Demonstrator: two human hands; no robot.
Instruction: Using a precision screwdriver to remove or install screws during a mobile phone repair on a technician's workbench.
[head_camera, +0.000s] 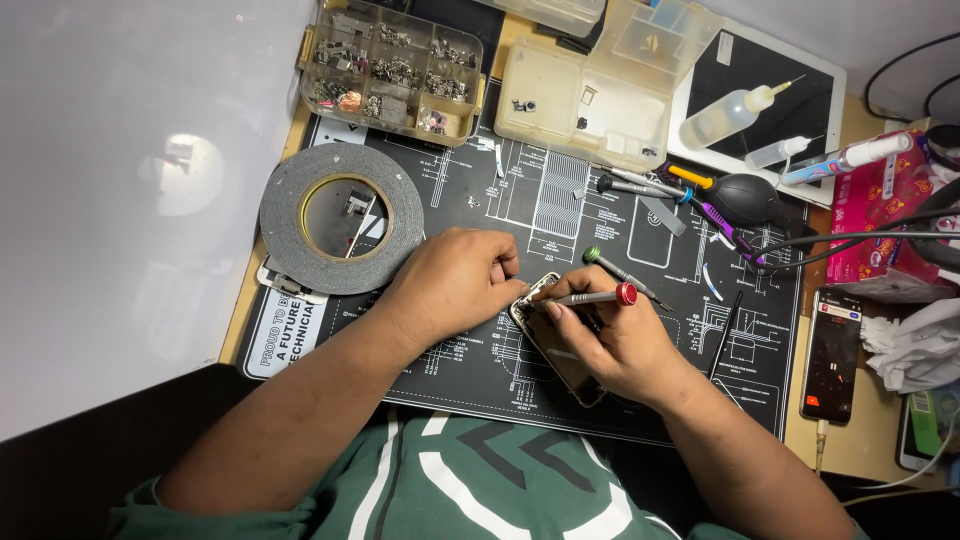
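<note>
Left hand: I see my left hand (455, 280) just left of frame centre, knuckles up, fingers curled together and pressing the top edge of the opened phone (556, 345); forearm runs in from the lower left.
Right hand: my right hand (610, 345) lies over the phone, fingers clamped on a red-capped screwdriver (590, 297) held nearly level, tip pointing left at the phone's upper corner.
Phone: centre of frame, tilted, lying on the black work mat (470, 375), half hidden under my right hand.
Screwdrivers: I count two clearly, the red-capped one in hand and a green-capped one (620, 272) lying just above it; more tools sit at upper right, number unclear.
Tape: one grey roll (341, 217), left of centre.
Parts boxes: two open clear ones at the top, one full (392, 68), one nearly bare (590, 90).
Bottles: two small squeeze bottles (735, 115), upper right.
Second phone: one (832, 355), right edge, screen lit.
Surface: wooden tabletop (860, 440) under the printed mat; white wall (120, 200) fills the left.
</note>
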